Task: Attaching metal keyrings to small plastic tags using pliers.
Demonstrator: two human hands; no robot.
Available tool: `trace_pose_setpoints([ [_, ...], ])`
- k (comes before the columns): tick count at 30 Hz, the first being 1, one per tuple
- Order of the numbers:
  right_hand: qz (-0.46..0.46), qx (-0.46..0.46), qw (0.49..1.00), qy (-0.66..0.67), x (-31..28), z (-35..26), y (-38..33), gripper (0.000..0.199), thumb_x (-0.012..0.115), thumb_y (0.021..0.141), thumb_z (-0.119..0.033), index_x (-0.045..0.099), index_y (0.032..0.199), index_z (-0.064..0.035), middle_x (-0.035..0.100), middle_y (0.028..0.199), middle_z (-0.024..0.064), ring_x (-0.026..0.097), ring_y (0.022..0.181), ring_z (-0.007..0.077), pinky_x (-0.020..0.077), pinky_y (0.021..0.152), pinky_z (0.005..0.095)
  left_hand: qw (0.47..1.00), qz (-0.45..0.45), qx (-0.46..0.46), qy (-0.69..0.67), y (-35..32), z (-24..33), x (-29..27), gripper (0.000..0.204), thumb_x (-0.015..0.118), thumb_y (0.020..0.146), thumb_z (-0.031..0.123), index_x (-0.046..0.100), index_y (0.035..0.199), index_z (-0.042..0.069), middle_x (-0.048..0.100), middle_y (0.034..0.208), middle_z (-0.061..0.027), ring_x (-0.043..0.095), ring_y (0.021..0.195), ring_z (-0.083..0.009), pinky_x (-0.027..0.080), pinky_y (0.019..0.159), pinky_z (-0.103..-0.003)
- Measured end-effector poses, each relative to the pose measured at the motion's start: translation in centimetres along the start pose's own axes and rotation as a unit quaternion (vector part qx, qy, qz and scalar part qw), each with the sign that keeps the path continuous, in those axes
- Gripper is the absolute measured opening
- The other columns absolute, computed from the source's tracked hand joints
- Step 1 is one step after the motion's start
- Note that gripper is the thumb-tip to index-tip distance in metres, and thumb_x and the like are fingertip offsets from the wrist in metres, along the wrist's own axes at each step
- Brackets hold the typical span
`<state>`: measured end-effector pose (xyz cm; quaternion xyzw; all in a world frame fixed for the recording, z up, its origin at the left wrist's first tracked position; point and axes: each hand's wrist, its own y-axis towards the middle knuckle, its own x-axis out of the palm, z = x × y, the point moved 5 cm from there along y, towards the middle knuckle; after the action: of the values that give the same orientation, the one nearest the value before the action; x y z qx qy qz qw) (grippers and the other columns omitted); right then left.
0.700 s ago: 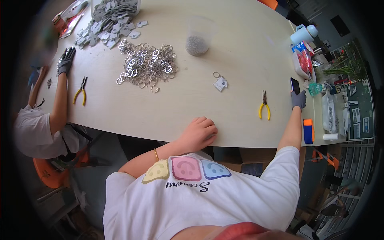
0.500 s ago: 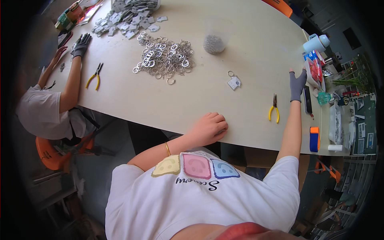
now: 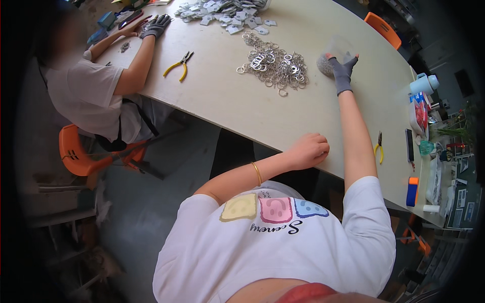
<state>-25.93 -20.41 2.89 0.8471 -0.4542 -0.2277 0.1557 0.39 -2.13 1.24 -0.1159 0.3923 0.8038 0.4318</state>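
Right hand (image 3: 342,68) in a grey fingerless glove closes on the clear plastic cup (image 3: 337,51) of small metal bits: light, thin-walled, easily crushed or tipped, best gripped round its wall; bare left hand (image 3: 308,150) rests curled, empty, on the pale bench (image 3: 283,116) edge

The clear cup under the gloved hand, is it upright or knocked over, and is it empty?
Upright and not empty: the clear cup stands on the table, grey bits filling its bottom, right hand on it.

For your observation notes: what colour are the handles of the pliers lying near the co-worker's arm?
Yellow: the pliers on the table have yellow handles, seen best in the head view.
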Motion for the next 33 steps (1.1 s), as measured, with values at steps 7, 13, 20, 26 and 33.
trace_pose_setpoints([
  [7,0.013,0.027,0.999,-0.037,-1.9,-0.9,-1.2,0.1,0.091,0.059,-0.034,0.033,0.132,0.0034,0.047,0.13,0.0183,0.049,0.119,0.0283,0.0414,0.1,0.0375,0.99,0.04,-0.036,0.131,-0.2,-1.9,-7.2,0.011,0.061,0.084,0.012,0.06,0.094,0.008,0.06,0.1,-0.0069,0.056,0.097,-0.0276,0.045,0.085,-0.04],
  [13,-0.074,-0.038,0.993,0.078,-8.6,-6.6,-10.5,0.091,0.087,0.066,-0.025,0.033,0.134,0.0039,0.049,0.128,0.0169,0.05,0.118,0.0252,0.0422,0.1,0.0377,0.945,-0.036,0.015,0.324,1.8,-5.4,-6.8,0.038,0.057,0.09,0.025,0.056,0.126,0.012,0.049,0.135,-0.0069,0.04,0.131,-0.0251,0.03,0.11,-0.043],
  [20,-0.126,-0.059,0.99,0.018,-15.8,-8.6,-19.4,0.099,0.088,0.064,-0.027,0.029,0.139,0.0001,0.046,0.132,0.0154,0.047,0.123,0.0265,0.0391,0.104,0.0394,0.895,-0.16,0.054,0.414,8.2,-11.7,-5.3,0.064,0.031,0.096,0.059,0.032,0.148,0.022,0.031,0.153,-0.0018,0.016,0.145,-0.0223,0.005,0.118,-0.048],
  [26,-0.124,0.019,0.976,0.177,-17.5,-5.6,-21.6,0.117,0.091,0.059,-0.036,0.019,0.144,-0.0021,0.038,0.139,0.0159,0.041,0.129,0.0271,0.0371,0.106,0.0415,0.855,-0.155,0.041,0.494,8.6,-14.7,-8.9,0.064,0.031,0.095,0.061,0.039,0.145,0.021,0.034,0.151,-0.0001,0.02,0.144,-0.0198,0.005,0.118,-0.046],
  [33,-0.146,-0.004,0.97,0.192,-17.1,-5.7,-21.5,0.126,0.091,0.061,-0.027,0.004,0.149,-0.0037,0.037,0.139,0.0198,0.042,0.129,0.0304,0.0402,0.104,0.0421,0.86,-0.125,0.033,0.494,11.4,-14.3,-10.0,0.039,0.049,0.095,0.035,0.057,0.128,0.016,0.042,0.145,-0.0049,0.03,0.138,-0.0261,0.015,0.116,-0.048],
])
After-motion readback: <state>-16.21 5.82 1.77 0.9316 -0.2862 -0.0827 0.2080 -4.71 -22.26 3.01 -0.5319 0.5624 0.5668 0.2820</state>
